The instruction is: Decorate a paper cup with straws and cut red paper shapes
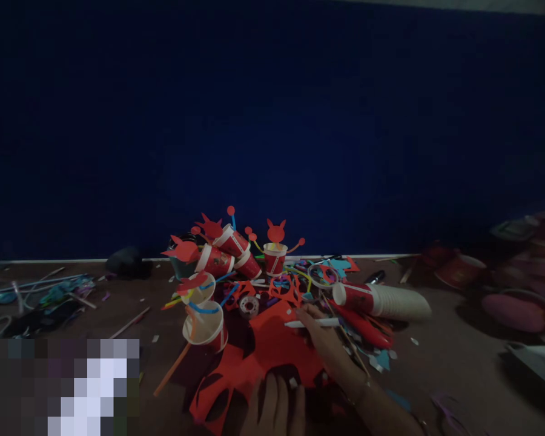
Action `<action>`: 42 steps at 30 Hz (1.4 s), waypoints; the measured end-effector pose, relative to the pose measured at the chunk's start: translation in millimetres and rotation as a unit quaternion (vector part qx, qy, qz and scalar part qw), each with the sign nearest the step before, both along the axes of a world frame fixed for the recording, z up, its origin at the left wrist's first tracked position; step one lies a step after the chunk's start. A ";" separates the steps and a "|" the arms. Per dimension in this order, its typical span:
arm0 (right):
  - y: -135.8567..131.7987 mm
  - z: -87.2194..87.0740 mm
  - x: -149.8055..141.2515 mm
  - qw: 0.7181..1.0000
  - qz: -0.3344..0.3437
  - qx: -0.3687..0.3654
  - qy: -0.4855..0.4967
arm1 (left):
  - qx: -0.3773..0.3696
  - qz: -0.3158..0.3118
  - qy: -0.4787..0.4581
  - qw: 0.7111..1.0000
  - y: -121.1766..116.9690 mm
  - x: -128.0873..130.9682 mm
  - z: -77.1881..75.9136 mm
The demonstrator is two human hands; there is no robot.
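Note:
Fingers stretched, my left hand (275, 407) lies over a cut sheet of red paper (277, 345) at the bottom centre. My right hand (315, 324) is closed, with a white pen (295, 324) running across it above the sheet's right part; its fingertips are dim. Rounded holes show in the lower left of the paper. To its left stand paper cups (206, 327) with bent straws. A roll of tape (249, 307) rests just beyond the sheet. Behind, a red-and-white cup (275, 260) carries a red eared paper head and straw arms with paper discs.
More decorated cups (215, 261) lean together at the back left. On the right lie a stack of paper cups (390, 301) on its side and a red object (372, 330). Paper scraps and straws (72, 290) litter the table. A dark blue wall (272, 121) rises behind.

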State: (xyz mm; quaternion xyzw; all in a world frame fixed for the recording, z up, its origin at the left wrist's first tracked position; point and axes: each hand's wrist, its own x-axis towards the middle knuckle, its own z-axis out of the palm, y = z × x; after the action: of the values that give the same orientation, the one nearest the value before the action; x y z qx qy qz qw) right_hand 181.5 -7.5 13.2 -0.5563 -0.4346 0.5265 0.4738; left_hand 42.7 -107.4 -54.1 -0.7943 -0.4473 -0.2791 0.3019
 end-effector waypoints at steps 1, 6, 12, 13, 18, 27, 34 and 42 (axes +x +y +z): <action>-0.5 -0.4 -1.2 1.000 0.011 -0.003 0.007 | -0.001 -0.013 -0.002 1.000 1.9 2.2 1.8; -2.5 -1.9 -2.8 0.998 0.058 -0.019 0.028 | -0.052 0.006 0.012 0.999 10.1 1.5 2.1; -3.1 -5.6 0.3 0.995 0.098 0.004 0.001 | -0.133 0.046 0.056 0.988 5.0 -4.8 -2.1; -3.4 -6.1 0.2 0.995 0.099 0.000 -0.014 | -0.151 0.051 0.059 0.985 3.9 -5.2 -1.9; -6.6 -5.7 -2.6 0.991 0.129 0.007 -0.045 | -0.196 0.065 0.051 0.977 0.6 -5.3 3.3; -10.6 -7.9 -5.4 0.982 0.162 0.023 -0.093 | -0.183 0.063 0.022 0.981 -2.0 -6.5 11.1; -10.4 -13.6 -6.1 0.982 0.142 0.022 -0.126 | -0.171 0.081 0.070 0.979 -1.5 -6.4 0.1; -10.3 -9.2 -7.4 0.982 0.139 -0.001 -0.126 | -0.185 0.068 0.056 0.979 -1.9 -3.7 11.4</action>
State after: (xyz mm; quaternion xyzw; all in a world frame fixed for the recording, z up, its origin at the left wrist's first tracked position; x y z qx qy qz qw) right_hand 174.0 -17.8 3.9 -0.5529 -0.5631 0.5135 0.3370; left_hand 39.0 -109.4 -42.7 -0.8183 -0.5269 -0.1256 0.1925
